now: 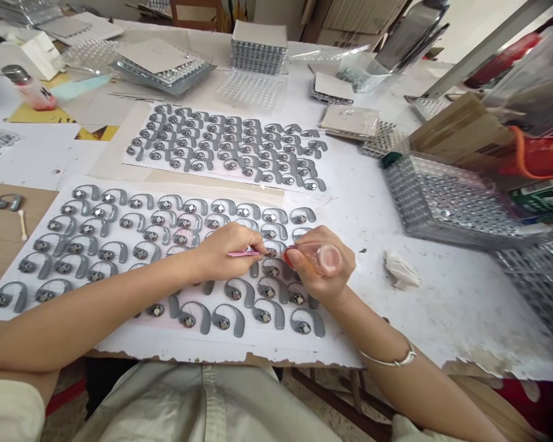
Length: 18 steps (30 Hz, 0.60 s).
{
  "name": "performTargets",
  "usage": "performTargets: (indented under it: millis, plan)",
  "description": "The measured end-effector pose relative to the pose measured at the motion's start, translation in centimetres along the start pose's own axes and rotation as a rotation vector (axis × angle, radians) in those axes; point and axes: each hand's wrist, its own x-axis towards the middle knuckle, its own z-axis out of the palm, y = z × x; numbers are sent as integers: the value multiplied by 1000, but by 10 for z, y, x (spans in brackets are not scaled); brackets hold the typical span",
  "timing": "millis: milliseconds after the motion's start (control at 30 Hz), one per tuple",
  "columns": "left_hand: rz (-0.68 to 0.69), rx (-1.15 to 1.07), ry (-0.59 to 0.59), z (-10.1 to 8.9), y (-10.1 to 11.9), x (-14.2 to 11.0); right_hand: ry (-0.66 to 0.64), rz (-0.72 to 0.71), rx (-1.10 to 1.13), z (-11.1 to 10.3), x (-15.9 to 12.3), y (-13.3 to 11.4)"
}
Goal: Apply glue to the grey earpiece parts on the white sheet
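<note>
My left hand pinches a thin pink stick, perhaps tweezers, over the middle of a sheet of grey ear-hook parts. In my right hand is a small clear bottle with reddish contents, tilted so its base faces me. The bottle's red front end meets the sheet area close to my left fingertips. Between the two hands lies one ear-hook part. Rows of similar curved grey parts, each with a shiny round piece, surround both hands; my forearms hide some of them.
A second sheet of ear-hook parts lies behind. At right stand clear trays of small metal pieces and a crumpled tissue. A loose part and a cotton swab lie left. Another bottle stands at the back left.
</note>
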Motion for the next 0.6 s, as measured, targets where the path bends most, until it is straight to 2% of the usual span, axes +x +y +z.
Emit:
performTargets:
  millis: [267,600]
  plan:
    - [-40,-108,26,0,-13,3,3,-5,22,1,-2,1]
    - [-113,-216,24,-1,-11,5,16,-17,42,3,-1,1]
